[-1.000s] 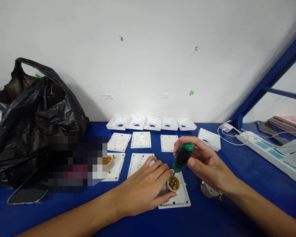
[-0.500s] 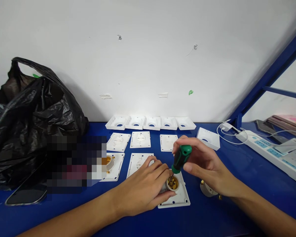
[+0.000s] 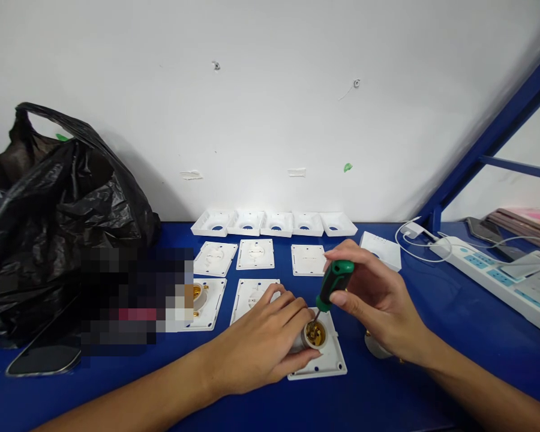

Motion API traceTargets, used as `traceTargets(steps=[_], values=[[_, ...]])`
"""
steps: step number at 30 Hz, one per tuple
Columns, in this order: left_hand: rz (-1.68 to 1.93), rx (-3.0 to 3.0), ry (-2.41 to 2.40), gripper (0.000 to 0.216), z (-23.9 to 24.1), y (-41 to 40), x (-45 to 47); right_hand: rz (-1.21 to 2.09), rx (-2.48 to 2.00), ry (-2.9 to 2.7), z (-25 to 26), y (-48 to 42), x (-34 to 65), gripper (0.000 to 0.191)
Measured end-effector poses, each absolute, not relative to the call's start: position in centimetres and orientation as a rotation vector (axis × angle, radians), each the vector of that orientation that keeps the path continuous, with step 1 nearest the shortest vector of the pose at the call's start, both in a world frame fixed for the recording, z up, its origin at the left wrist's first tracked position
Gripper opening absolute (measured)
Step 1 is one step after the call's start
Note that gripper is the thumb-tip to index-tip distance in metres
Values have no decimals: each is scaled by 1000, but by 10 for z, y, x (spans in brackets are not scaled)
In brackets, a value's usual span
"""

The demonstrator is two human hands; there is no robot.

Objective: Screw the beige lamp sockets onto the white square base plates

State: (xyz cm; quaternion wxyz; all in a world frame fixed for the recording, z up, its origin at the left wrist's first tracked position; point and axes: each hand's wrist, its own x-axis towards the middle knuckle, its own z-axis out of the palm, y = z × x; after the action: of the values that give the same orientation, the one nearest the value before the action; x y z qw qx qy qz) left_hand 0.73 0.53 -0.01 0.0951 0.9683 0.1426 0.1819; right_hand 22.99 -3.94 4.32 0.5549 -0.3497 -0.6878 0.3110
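My right hand [image 3: 373, 297] grips the handle of a green and black screwdriver [image 3: 334, 287]. Its shaft points down into a round lamp socket [image 3: 315, 334] with a brass-coloured inside. The socket sits on a square white base plate [image 3: 328, 362]. From the left, my left hand [image 3: 270, 339] closes its fingers and thumb around the socket, covering part of it and of the plate. Partly behind my right wrist lies another lamp socket [image 3: 378, 348] with brass terminals. To the left, a further lamp socket [image 3: 200, 295] rests on its own white plate [image 3: 213, 306].
Five-sided clutter aside, several white covers [image 3: 276, 223] line the wall, with flat white plates [image 3: 255, 254] before them. A white box-like cover [image 3: 381, 249] stands right of these. A black plastic bag [image 3: 72, 228] fills the left, and a power strip [image 3: 499, 276] with cables lies right.
My right hand has shifted slightly, and the screwdriver handle now leans more to the right. My left hand keeps its hold on the socket.
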Motion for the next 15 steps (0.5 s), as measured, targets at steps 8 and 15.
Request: traceTargets(steps=[8, 15], values=[[573, 2869, 420, 29, -3, 6, 7, 731, -812, -1579, 44, -38, 227, 39], [568, 2879, 415, 30, -1, 5, 8, 716, -820, -1596, 43, -38, 226, 39]])
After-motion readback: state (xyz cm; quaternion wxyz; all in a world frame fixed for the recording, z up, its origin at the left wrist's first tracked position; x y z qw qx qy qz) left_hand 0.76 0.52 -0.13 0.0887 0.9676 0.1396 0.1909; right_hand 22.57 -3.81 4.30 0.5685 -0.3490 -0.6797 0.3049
